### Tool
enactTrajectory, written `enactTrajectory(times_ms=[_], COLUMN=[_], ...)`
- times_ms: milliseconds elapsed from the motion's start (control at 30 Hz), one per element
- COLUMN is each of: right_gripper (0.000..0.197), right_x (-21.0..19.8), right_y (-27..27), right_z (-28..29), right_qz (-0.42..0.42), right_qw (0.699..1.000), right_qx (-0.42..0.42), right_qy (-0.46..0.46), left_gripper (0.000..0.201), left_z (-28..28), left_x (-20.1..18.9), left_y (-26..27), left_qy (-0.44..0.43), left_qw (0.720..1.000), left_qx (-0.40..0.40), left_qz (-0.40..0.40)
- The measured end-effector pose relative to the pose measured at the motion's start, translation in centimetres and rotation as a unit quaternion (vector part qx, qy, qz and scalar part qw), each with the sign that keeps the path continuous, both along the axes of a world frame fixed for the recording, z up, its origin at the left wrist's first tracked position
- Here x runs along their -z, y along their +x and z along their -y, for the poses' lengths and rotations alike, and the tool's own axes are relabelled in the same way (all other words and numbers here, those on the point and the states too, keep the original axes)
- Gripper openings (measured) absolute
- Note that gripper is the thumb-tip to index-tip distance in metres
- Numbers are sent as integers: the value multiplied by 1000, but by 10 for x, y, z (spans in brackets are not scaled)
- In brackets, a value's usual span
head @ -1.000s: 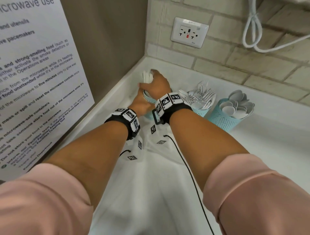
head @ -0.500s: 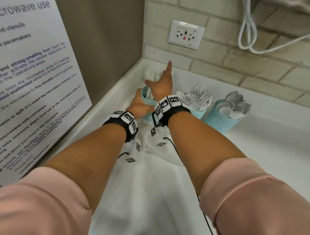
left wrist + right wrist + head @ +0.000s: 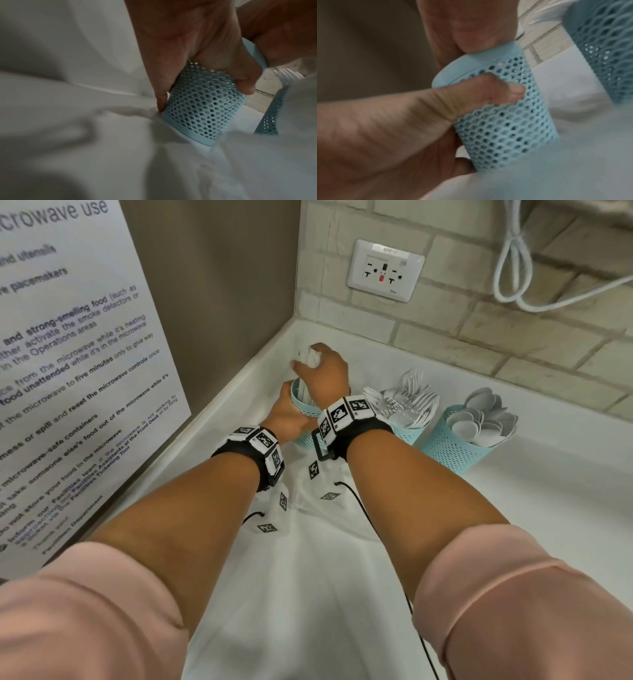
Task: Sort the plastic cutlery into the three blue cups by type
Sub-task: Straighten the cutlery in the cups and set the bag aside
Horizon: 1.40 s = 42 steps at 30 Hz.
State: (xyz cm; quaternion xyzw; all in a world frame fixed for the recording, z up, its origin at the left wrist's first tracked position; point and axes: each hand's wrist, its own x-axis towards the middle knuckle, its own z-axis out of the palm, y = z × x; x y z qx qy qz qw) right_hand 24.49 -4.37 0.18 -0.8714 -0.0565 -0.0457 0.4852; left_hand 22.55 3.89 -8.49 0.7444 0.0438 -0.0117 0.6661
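Three blue mesh cups stand in a row near the back wall. My left hand [image 3: 286, 419] grips the left cup [image 3: 300, 402] round its side; the left wrist view shows the thumb and fingers wrapped round this cup [image 3: 202, 108]. My right hand [image 3: 327, 371] is above it, fingers curled round the tops of a bundle of white cutlery [image 3: 308, 358] that stands in the cup; their type is hidden. The middle cup [image 3: 407, 433] holds forks [image 3: 407, 400]. The right cup [image 3: 452, 448] holds spoons [image 3: 479, 422].
A rumpled white cloth [image 3: 308, 577] covers the counter in front of the cups. A brown wall with a notice board [image 3: 68, 371] stands close on the left. The brick back wall carries a socket [image 3: 385, 270] and a hanging white cable [image 3: 513, 268].
My right hand held the cutlery tops, stretched its fingers out towards the wall, and now grips the bundle again. My left hand has stayed on the left cup.
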Motion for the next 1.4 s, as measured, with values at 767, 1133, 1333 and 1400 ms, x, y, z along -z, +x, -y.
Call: enactTrajectory(times_ms=[767, 1133, 1333, 1400], right_gripper=[59, 45, 50, 54], right_x=[0, -67, -59, -49], right_y=[-2, -18, -34, -43], right_z=[1, 81, 123, 128], right_qz=[95, 167, 108, 101], right_qw=[989, 979, 977, 975], right_qx=[40, 121, 163, 176], right_qy=[-111, -5, -85, -86], left_gripper=[89, 106, 66, 61], left_z=[-3, 4, 26, 38], left_x=[-1, -35, -77, -91], left_y=[10, -17, -49, -60], left_qy=[45, 112, 260, 323], left_qw=[999, 992, 953, 934], left_qx=[-1, -4, 58, 71], left_qz=[-3, -53, -146, -136])
